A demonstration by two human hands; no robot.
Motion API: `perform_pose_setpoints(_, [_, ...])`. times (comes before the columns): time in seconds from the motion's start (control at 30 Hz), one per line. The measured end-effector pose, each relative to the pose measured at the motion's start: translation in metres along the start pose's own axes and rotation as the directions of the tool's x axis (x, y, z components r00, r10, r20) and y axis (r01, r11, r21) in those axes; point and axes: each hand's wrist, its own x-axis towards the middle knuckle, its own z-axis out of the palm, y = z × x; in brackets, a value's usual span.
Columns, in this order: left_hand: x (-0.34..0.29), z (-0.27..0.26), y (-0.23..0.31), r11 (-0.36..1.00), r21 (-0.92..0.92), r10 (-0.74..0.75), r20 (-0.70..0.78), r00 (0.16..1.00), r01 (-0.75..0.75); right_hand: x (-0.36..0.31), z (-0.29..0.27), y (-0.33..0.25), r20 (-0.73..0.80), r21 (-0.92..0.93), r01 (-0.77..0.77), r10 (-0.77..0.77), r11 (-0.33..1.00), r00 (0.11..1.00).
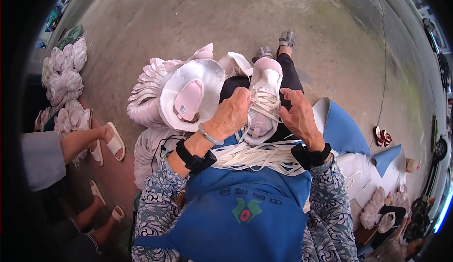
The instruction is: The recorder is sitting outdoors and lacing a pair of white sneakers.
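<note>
A white and pale pink sneaker upper [265,85] lies toe-away over my lap, with a cream shoelace [264,102] running zigzag through its eyelets. My left hand [232,113] is closed at the upper's left edge, its fingers pinched on the shoelace. On the opposite edge my right hand [301,118] has its thumb and bent fingers curled in at the shoelace, though the exact grip is partly hidden. Nearer to me, a thick bundle of loose white laces [257,159] lies across the blue apron [245,196].
Left of my knees, several pink-white uppers [148,94] are stacked beside a white fabric-lined container [214,80] holding a pink upper. Blue and white sheeting [347,127] spreads at right. Another person's sandalled feet [115,141] are at left; red-brown sandals [381,137] lie on the floor.
</note>
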Motion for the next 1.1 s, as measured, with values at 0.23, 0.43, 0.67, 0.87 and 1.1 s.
perform_pose_setpoints(0.23, [0.001, 0.005, 0.000, 0.996, -0.059, 0.068, -0.078, 0.995, -0.073, -0.004, 0.008, 0.002, 0.046, 0.067, -0.015, 0.012, 0.998, 0.999])
perform_pose_setpoints(0.43, [0.017, 0.007, -0.006, 0.994, 0.043, 0.104, -0.089, 0.991, -0.100, 0.031, 0.008, -0.009, -0.004, 0.091, 0.230, -0.231, 0.969, 0.973])
perform_pose_setpoints(0.67, [-0.017, -0.011, -0.008, 0.984, -0.170, -0.078, -0.115, 0.990, 0.057, 0.001, -0.010, 0.005, -0.011, 0.169, -0.016, 0.019, 0.986, 1.000])
perform_pose_setpoints(0.87, [-0.045, -0.005, 0.015, 0.988, -0.120, -0.094, 0.028, 0.995, 0.097, -0.020, 0.007, -0.005, 0.054, -0.055, 0.223, -0.220, 0.973, 0.974])
perform_pose_setpoints(1.1, [-0.047, -0.003, 0.016, 0.984, 0.163, -0.099, 0.152, 0.983, 0.074, -0.021, 0.022, -0.014, 0.086, -0.240, 0.158, -0.141, 0.958, 0.986])
